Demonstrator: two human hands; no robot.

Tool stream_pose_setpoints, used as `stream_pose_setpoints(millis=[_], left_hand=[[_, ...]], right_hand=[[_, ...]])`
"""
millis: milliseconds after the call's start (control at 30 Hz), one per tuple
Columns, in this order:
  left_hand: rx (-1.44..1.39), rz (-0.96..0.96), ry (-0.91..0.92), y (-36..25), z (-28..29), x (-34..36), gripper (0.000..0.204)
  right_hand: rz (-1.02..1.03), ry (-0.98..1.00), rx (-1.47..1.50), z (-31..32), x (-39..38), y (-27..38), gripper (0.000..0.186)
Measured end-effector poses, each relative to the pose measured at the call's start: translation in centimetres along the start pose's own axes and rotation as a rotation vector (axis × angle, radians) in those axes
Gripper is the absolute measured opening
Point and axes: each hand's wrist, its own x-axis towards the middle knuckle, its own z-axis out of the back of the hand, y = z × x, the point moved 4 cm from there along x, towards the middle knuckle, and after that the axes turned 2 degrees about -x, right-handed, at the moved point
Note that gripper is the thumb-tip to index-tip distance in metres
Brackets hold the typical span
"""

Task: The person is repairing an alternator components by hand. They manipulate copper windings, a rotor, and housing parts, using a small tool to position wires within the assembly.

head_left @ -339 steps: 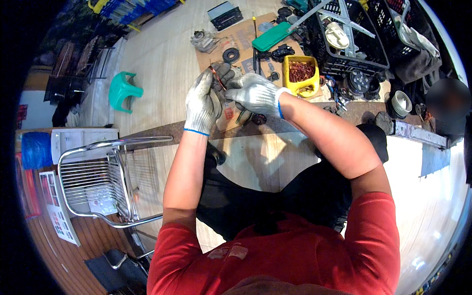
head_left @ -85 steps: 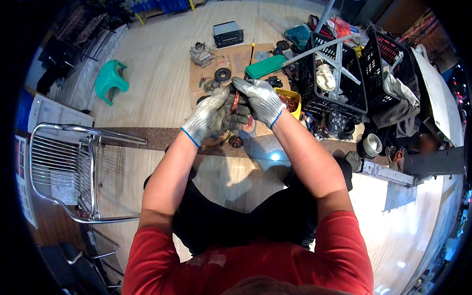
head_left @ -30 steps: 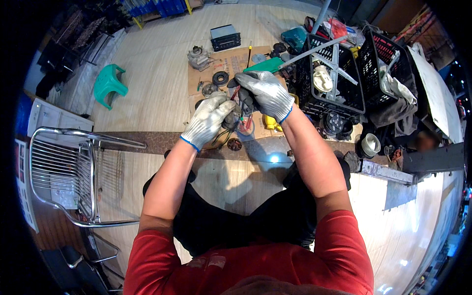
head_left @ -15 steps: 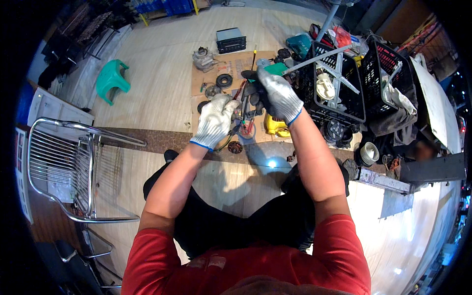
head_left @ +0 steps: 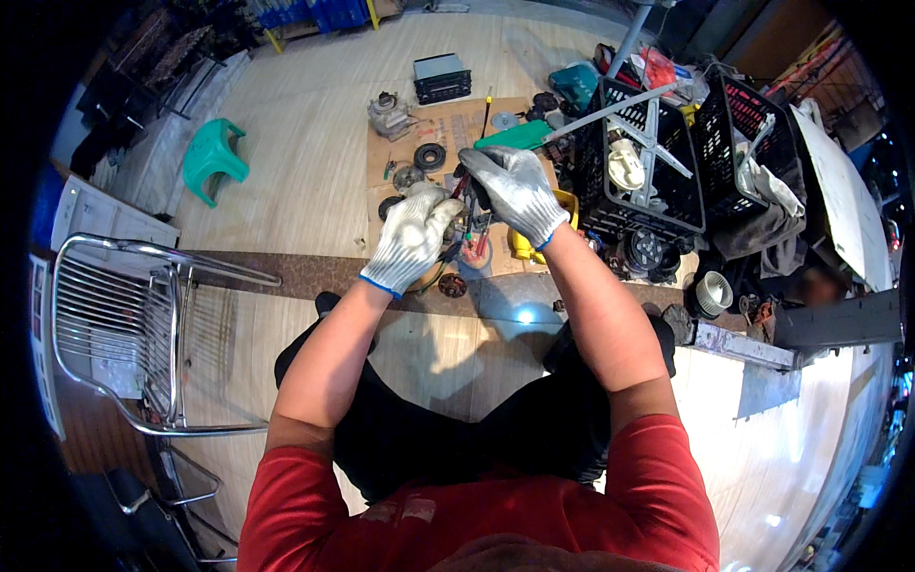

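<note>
Both hands wear white knit gloves with blue cuffs and meet over a cardboard sheet [head_left: 438, 124] on the floor. My left hand [head_left: 412, 234] is closed, thumb and fingers pinched toward a dark piece between the hands. Over that dark piece [head_left: 476, 191], my right hand [head_left: 519, 191] bends from above with its fingers curled round it. The gloves hide most of the piece, so its kind cannot be made out. Just left of the hands lie a black ring [head_left: 430, 156] and a round metal part [head_left: 408, 178]. Beneath them are red-handled tools [head_left: 481, 234], partly covered.
A green-handled tool [head_left: 515, 134] lies beyond my right hand, a yellow tool [head_left: 527, 250] beside its wrist. Black crates [head_left: 639, 214] full of parts stand at right. At left are a metal chair [head_left: 167, 334] and green stool [head_left: 215, 157]; a car stereo [head_left: 441, 79] sits farther off.
My right hand has turned over the dark piece and moved slightly left, covering more of it. My left hand stays nearly in place. The whole view has shifted a little.
</note>
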Motion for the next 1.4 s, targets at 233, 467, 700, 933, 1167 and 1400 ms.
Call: stream_pose_setpoints(millis=[233,467,700,933,1167,1400], left_hand=[[-0.086,0.024,0.042,1.3,-0.7,0.0,0.020],[-0.141,0.136,0.104,1.9,-0.7,0.1,0.027],[-0.591,0.449,0.231,2.2,-0.4,-0.3,0.030],[-0.867,0.511,0.219,0.5,-0.8,-0.7,0.027],[-1.135,0.520,0.329,2.8,-2.5,-0.9,0.032],[-1.287,0.557,0.300,1.9,-1.2,-0.1,0.038]], right_hand=[[0.047,-0.174,-0.037,-0.6,-0.2,-0.2,0.041],[-0.136,-0.002,0.297,-0.6,-0.3,-0.7,0.047],[-0.290,0.289,0.556,0.0,0.0,-1.4,0.036],[-0.275,0.323,0.780,-1.2,-0.3,-1.0,0.029],[0.034,0.066,0.470,-1.3,0.2,-1.4,0.029],[-0.123,0.091,0.236,0.3,0.4,-0.6,0.033]])
